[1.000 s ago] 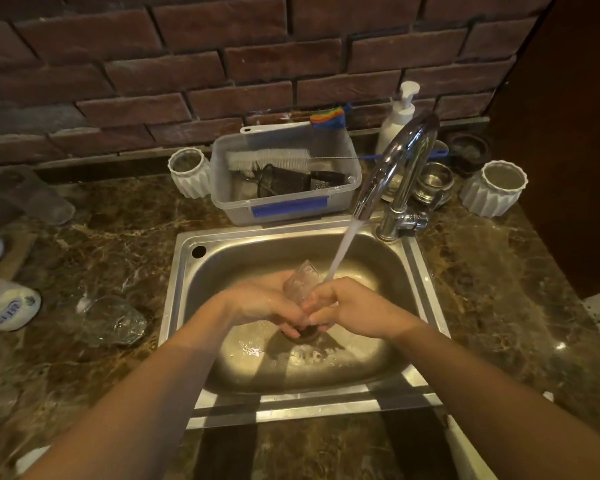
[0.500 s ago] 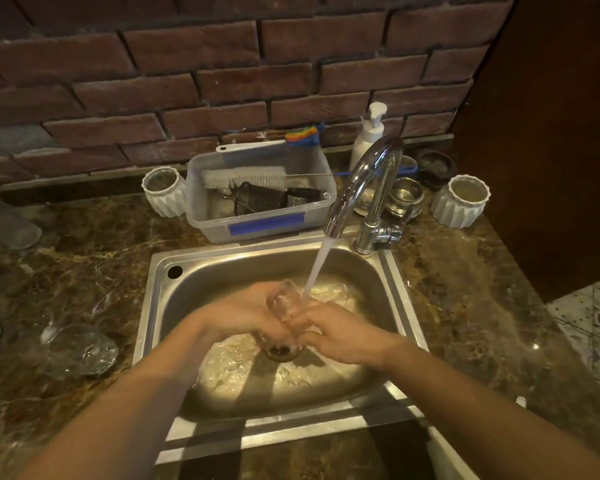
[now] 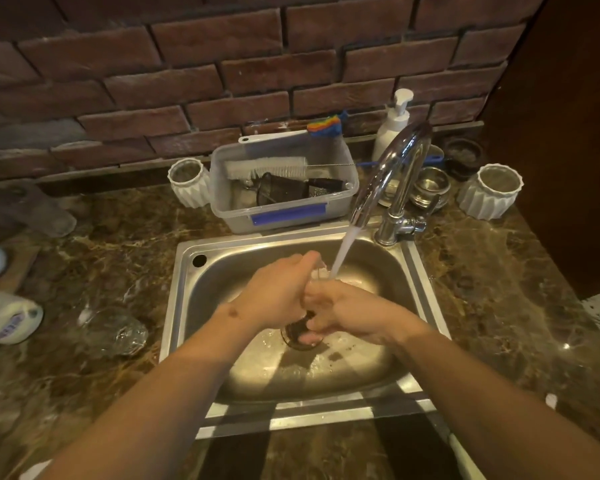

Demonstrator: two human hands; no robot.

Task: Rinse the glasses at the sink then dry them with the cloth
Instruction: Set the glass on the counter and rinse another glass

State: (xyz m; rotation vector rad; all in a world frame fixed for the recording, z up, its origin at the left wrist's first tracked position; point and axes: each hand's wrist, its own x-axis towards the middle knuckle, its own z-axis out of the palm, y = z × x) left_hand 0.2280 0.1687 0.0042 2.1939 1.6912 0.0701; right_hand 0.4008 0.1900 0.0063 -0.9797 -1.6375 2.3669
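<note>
gripping one glass (image 3: 300, 332) under tap stream: left hand (image 3: 278, 292), right hand (image 3: 343, 311).

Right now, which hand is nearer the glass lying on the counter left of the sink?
Left. The left hand is over the basin on the side toward the counter glass; the right hand is farther, beyond it. Both grip the glass under the water.

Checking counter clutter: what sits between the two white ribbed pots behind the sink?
In the head view, between the left white pot and the right white pot: a clear plastic tub holding brushes, the tap, a soap pump bottle and small metal bowls.
</note>
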